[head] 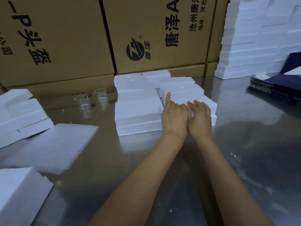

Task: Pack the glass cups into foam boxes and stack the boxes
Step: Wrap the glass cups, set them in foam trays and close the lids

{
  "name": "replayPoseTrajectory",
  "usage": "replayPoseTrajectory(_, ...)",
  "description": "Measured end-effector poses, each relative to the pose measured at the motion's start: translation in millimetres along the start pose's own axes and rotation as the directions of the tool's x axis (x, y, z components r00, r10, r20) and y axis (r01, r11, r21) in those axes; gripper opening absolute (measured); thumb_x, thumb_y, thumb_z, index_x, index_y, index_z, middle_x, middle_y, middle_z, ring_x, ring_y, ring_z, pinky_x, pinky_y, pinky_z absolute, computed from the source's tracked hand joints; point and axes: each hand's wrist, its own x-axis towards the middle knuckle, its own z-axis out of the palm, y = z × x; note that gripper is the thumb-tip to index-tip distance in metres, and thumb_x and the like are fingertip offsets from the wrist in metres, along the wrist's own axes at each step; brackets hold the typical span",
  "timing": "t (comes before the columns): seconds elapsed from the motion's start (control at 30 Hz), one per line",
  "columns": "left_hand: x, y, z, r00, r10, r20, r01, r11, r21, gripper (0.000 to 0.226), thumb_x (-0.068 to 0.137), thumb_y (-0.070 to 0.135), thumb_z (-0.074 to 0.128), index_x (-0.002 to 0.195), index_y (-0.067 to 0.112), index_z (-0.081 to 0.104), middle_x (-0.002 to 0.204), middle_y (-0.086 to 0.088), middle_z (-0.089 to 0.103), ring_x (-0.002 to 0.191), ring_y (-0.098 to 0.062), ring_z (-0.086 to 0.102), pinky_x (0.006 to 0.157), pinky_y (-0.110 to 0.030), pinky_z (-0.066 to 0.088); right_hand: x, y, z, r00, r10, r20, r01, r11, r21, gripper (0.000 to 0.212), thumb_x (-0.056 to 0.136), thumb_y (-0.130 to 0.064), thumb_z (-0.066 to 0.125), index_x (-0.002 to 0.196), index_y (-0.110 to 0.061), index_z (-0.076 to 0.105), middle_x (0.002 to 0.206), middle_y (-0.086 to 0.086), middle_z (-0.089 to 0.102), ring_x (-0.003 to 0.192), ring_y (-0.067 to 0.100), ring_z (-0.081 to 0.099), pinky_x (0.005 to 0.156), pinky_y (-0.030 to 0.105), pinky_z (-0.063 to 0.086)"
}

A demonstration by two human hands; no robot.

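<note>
Hands [175,117] [201,118] side by side, grip loose, on foam box [206,103], long axis left-right.

Dim, cool, even indoor light. Soft glare and blurred reflections across the shiny metal table [179,160]; a broad dark shadow at right. Slight overall softness; wide-angle bending toward the edges. White foam nearly featureless.

Near edge of foam box [203,101] hidden behind left hand [175,119] and right hand [201,119]; contents unseen. Foam block [19,193] cut off by left frame edge; dark blue cartons [280,85] cut off at right
</note>
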Motion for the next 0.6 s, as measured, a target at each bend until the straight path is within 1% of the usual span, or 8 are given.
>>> replayPoseTrajectory(0.1, 19.2, 0.7, -0.1, 1.0, -0.009, 0.028, 0.008, 1.0, 0.028, 0.02, 0.101, 0.02, 0.043, 0.081, 0.018, 0.048, 0.061, 0.002, 0.037, 0.105, -0.022, 0.062, 0.123, -0.044, -0.011, 15.9, 2.8, 0.6, 0.994, -0.025, 0.107, 0.028, 0.999, -0.029, 0.044, 0.105, -0.022, 0.042, 0.148, -0.017, 0.045, 0.161, 0.003, 0.031, 0.151, 0.017, 0.011, 0.12, 0.033, 0.017)
replayPoseTrajectory(0.17, 33.9, -1.0, 2.4, 0.998, -0.012, 0.062, 0.009, 0.999, 0.039, 0.019, 0.101, 0.025, 0.045, 0.083, 0.02, 0.049, 0.067, 0.004, 0.046, 0.112, -0.022, 0.061, 0.123, -0.044, -0.01, 26.8, 2.2, 1.4, 0.986, -0.046, 0.159, 0.071, 0.986, -0.154, 0.046, 0.103, -0.023, 0.042, 0.149, -0.021, 0.044, 0.161, 0.002, 0.031, 0.15, 0.019, 0.013, 0.119, 0.037, 0.019)
replayPoseTrajectory(0.27, 51.7, -8.5, 5.6, 0.994, -0.005, 0.107, 0.001, 0.999, 0.045, 0.015, 0.101, 0.026, 0.045, 0.094, 0.024, 0.059, 0.095, 0.006, 0.067, 0.117, -0.022, 0.059, 0.125, -0.046, -0.003, 41.4, -3.6, 4.4, 0.98, -0.091, 0.176, 0.152, 0.915, -0.375, 0.038, 0.099, -0.024, 0.044, 0.135, -0.025, 0.057, 0.148, 0.001, 0.045, 0.138, 0.024, 0.03, 0.111, 0.041, 0.02)
replayPoseTrajectory(0.33, 64.5, -13.5, 6.6, 0.989, 0.013, 0.148, -0.019, 0.999, 0.039, 0.016, 0.1, 0.023, 0.046, 0.102, 0.022, 0.062, 0.107, 0.003, 0.069, 0.119, -0.022, 0.056, 0.124, -0.044, 0.009, 53.9, -10.0, 4.4, 0.979, -0.098, 0.177, 0.168, 0.881, -0.443, 0.027, 0.095, -0.023, 0.044, 0.111, -0.023, 0.066, 0.124, 0.001, 0.054, 0.123, 0.025, 0.039, 0.105, 0.042, 0.023)
replayPoseTrajectory(0.4, 80.1, -26.1, 3.5, 0.974, 0.017, 0.227, 0.005, 0.995, -0.096, 0.008, 0.096, 0.021, 0.052, 0.092, 0.02, 0.059, 0.11, -0.002, 0.067, 0.117, -0.023, 0.057, 0.107, -0.035, 0.034, 73.7, -18.1, 1.0, 0.978, -0.08, 0.191, 0.161, 0.874, -0.459, 0.026, 0.093, -0.027, 0.044, 0.096, -0.021, 0.069, 0.108, 0.002, 0.055, 0.115, 0.026, 0.042, 0.101, 0.041, 0.025)
replayPoseTrajectory(0.47, 102.8, -53.3, -7.3, 0.955, -0.021, 0.296, 0.131, 0.925, -0.357, 0.008, 0.089, 0.022, 0.06, 0.085, 0.015, 0.057, 0.106, -0.009, 0.065, 0.108, -0.026, 0.061, 0.076, -0.029, 0.043, 102.8, -25.4, -0.7, 0.985, -0.063, 0.161, 0.119, 0.923, -0.366, 0.028, 0.093, -0.033, 0.049, 0.099, -0.022, 0.074, 0.111, 0.002, 0.058, 0.119, 0.026, 0.044, 0.099, 0.039, 0.028)
replayPoseTrajectory(0.53, 133.2, -92.8, -15.6, 0.943, -0.12, 0.31, 0.269, 0.824, -0.499, 0.016, 0.089, 0.02, 0.06, 0.098, 0.008, 0.065, 0.102, -0.009, 0.064, 0.102, -0.029, 0.062, 0.073, -0.03, 0.048, 135.9, -32.0, 0.6, 0.992, -0.058, 0.111, 0.074, 0.987, -0.143, 0.02, 0.093, -0.032, 0.055, 0.095, -0.02, 0.071, 0.114, 0.002, 0.062, 0.12, 0.027, 0.048, 0.097, 0.036, 0.036)
replayPoseTrajectory(0.6, 169.8, -136.3, -13.1, 0.93, -0.239, 0.28, 0.36, 0.743, -0.564, 0.018, 0.093, 0.014, 0.053, 0.096, 0.001, 0.065, 0.092, -0.01, 0.06, 0.092, -0.031, 0.06, 0.073, -0.031, 0.048, 172.3, -39.3, 8.9, 0.992, -0.015, 0.128, 0.01, 0.999, 0.041, 0.015, 0.092, -0.027, 0.055, 0.078, -0.023, 0.059, 0.091, -0.003, 0.061, 0.101, 0.024, 0.054, 0.083, 0.028, 0.043)
